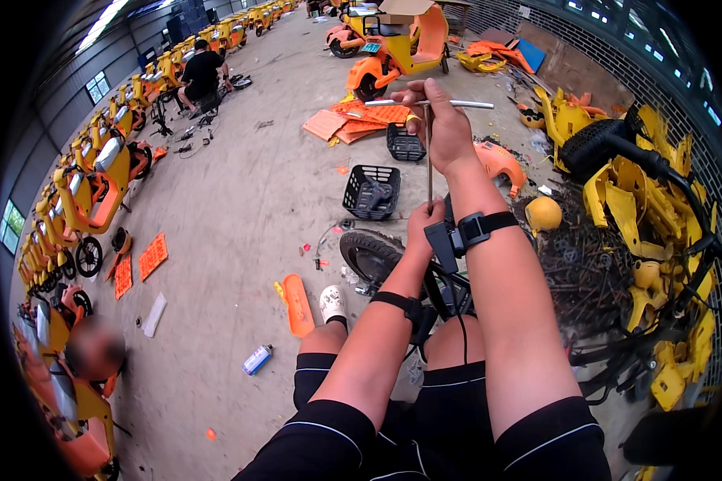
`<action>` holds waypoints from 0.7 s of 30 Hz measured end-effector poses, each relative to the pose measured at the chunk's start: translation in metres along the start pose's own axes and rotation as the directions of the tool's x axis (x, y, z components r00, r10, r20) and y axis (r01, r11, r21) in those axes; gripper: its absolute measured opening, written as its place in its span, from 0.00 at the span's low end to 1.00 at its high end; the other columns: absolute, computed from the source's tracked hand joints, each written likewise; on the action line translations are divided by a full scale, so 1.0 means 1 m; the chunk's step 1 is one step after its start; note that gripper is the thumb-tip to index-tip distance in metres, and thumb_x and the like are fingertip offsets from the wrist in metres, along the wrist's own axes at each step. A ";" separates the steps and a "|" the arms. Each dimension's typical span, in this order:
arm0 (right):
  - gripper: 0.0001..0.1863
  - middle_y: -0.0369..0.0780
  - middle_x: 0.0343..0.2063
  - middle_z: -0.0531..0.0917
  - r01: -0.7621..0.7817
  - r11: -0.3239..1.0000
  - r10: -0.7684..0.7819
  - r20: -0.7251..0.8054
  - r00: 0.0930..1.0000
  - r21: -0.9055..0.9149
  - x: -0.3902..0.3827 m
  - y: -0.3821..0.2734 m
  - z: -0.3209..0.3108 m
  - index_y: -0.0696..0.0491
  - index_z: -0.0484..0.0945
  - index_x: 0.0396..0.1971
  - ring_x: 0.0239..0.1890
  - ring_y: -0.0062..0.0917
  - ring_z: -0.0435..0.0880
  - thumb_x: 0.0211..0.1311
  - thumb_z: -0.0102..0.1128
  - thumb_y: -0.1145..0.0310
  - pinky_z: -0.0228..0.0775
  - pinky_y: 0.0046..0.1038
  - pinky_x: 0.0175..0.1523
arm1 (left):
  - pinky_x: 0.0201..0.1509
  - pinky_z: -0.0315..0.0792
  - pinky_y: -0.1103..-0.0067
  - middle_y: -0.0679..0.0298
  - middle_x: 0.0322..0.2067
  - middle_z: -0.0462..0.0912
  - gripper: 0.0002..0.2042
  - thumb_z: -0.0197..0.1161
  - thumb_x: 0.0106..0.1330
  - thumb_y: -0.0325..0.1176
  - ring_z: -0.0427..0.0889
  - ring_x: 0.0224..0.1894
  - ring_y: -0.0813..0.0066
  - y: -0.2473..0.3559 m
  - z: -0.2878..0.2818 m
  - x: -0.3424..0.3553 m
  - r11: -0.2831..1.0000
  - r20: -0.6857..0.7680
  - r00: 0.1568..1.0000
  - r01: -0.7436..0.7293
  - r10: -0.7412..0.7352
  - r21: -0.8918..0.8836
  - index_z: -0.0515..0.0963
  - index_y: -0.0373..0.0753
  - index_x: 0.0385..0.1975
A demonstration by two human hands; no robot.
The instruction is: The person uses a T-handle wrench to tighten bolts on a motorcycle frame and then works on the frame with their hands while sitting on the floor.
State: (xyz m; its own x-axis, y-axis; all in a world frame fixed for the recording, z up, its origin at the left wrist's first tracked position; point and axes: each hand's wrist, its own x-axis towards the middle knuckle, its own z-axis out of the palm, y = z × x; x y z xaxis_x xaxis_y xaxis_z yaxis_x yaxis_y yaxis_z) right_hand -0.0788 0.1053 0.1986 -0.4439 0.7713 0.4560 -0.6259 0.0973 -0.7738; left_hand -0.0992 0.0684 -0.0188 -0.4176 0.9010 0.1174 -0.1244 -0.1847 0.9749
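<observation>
A metal T-handle wrench stands nearly upright in front of me. My right hand is closed over its crossbar at the top. Lower down, my left hand is closed around the shaft near its bottom end. The wrench's tip and whatever it meets are hidden behind my left hand and wrist. Just below, between my legs, is part of a dark vehicle frame with a black-tyred wheel, mostly covered by my forearms. Black straps go round both forearms, the right one carrying a small black device.
A black basket, an orange panel and a spray can lie leftward. Metal parts and yellow body panels are heaped right. Scooters line the left wall; another person sits far off.
</observation>
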 end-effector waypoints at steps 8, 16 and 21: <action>0.20 0.29 0.24 0.80 -0.184 0.967 0.144 0.220 0.965 0.176 0.004 -0.009 -0.014 0.58 0.71 0.57 0.46 0.23 0.83 0.76 0.43 0.60 0.70 0.20 0.27 | 0.30 0.67 0.77 0.70 0.20 0.74 0.20 0.56 0.74 0.44 0.68 0.26 0.84 0.047 0.001 -0.027 0.994 0.055 0.998 0.001 -0.007 0.112 0.76 0.32 0.25; 0.21 0.30 0.25 0.82 -0.309 0.878 0.126 0.447 0.886 0.365 0.007 -0.003 -0.021 0.60 0.72 0.57 0.41 0.21 0.86 0.73 0.45 0.63 0.72 0.21 0.22 | 0.31 0.68 0.80 0.72 0.23 0.77 0.14 0.56 0.74 0.38 0.71 0.28 0.87 0.036 -0.006 -0.024 0.999 0.131 0.991 -0.007 0.002 0.036 0.79 0.34 0.29; 0.21 0.33 0.28 0.85 -0.342 0.864 0.153 0.453 0.878 0.370 0.011 -0.005 -0.032 0.61 0.71 0.56 0.39 0.22 0.87 0.73 0.45 0.63 0.70 0.21 0.21 | 0.32 0.70 0.79 0.70 0.23 0.78 0.16 0.57 0.74 0.40 0.72 0.27 0.85 0.028 -0.001 -0.024 0.965 0.154 0.976 -0.184 0.157 0.186 0.80 0.33 0.30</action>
State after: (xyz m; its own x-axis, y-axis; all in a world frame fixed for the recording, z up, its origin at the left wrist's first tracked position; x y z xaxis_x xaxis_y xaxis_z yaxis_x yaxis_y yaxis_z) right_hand -0.0600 0.1331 0.1932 -0.7762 0.4076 0.4810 -0.6264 -0.4121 -0.6616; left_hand -0.0936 0.0411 0.0059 -0.2886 0.9104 0.2963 0.1240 -0.2713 0.9545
